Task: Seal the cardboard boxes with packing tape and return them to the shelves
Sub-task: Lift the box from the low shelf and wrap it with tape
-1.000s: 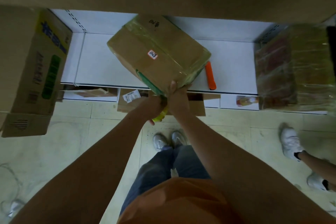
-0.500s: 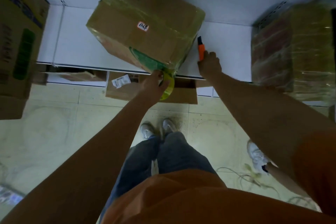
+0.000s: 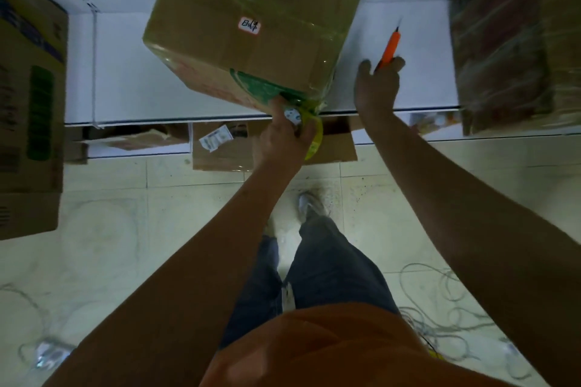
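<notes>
While the left hand [image 3: 284, 135] gripped a yellow-green tape roll [image 3: 312, 135] at the near bottom corner of the taped cardboard box [image 3: 251, 28], the right hand [image 3: 377, 85], just right of the box, closed around an orange cutter [image 3: 390, 47], blade pointing away. The box sat skewed on the white shelf [image 3: 125, 78], its near corner at the shelf's front edge. Cutting well probably meant keeping the tape taut and slicing close to the box, away from the fingers. Bare shelf lay either side of the box; a wrapped box [image 3: 509, 41] stood further right, a printed carton [image 3: 28, 97] further left.
</notes>
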A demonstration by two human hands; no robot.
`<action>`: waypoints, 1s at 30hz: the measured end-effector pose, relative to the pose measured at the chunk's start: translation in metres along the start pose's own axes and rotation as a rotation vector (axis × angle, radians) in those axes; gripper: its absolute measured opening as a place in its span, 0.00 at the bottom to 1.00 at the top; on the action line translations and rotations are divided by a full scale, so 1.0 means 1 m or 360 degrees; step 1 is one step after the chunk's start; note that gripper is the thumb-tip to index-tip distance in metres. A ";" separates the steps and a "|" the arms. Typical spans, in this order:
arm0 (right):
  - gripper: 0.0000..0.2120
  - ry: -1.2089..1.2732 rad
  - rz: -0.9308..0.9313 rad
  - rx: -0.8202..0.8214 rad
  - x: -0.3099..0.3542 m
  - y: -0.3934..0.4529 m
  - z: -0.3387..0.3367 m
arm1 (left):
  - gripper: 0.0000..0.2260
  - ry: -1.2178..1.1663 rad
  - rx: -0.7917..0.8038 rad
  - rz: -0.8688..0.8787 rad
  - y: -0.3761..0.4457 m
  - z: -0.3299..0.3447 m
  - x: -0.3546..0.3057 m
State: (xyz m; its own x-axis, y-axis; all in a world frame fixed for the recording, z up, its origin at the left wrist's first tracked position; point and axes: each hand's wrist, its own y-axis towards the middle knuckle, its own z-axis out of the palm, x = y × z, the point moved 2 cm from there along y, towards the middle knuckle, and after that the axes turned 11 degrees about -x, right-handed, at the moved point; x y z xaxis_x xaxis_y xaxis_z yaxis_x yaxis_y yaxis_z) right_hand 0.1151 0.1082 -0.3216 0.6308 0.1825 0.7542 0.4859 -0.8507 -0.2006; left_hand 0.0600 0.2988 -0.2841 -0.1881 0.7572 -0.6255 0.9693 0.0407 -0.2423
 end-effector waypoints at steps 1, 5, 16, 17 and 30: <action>0.28 0.0093 -0.0129 0.0063 0.015 -0.016 -0.004 | 0.32 -0.0097 0.0028 -0.0064 0.003 0.000 -0.002; 0.40 0.0037 -0.0601 0.0267 0.050 -0.056 0.008 | 0.22 -0.0472 0.0130 -0.0282 0.007 0.003 -0.014; 0.35 -0.0371 -0.0893 0.0052 0.048 -0.054 0.021 | 0.08 -0.0651 0.0739 -0.0202 0.006 -0.004 0.020; 0.35 -0.0396 -0.0907 0.0058 0.048 -0.054 0.020 | 0.08 -0.0632 0.0765 -0.0245 0.006 -0.006 0.022; 0.29 -0.0634 -0.1116 0.0226 0.064 -0.047 -0.004 | 0.07 -0.0692 0.0547 -0.0231 -0.005 -0.012 0.028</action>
State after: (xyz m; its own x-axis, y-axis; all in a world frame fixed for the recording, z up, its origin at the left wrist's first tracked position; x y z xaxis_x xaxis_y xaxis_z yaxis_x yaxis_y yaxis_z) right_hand 0.1301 0.1580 -0.2616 0.3066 0.8330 0.4606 0.9025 -0.4082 0.1375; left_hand 0.0521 0.3270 -0.2916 -0.4335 0.4191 -0.7977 0.8354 -0.1451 -0.5302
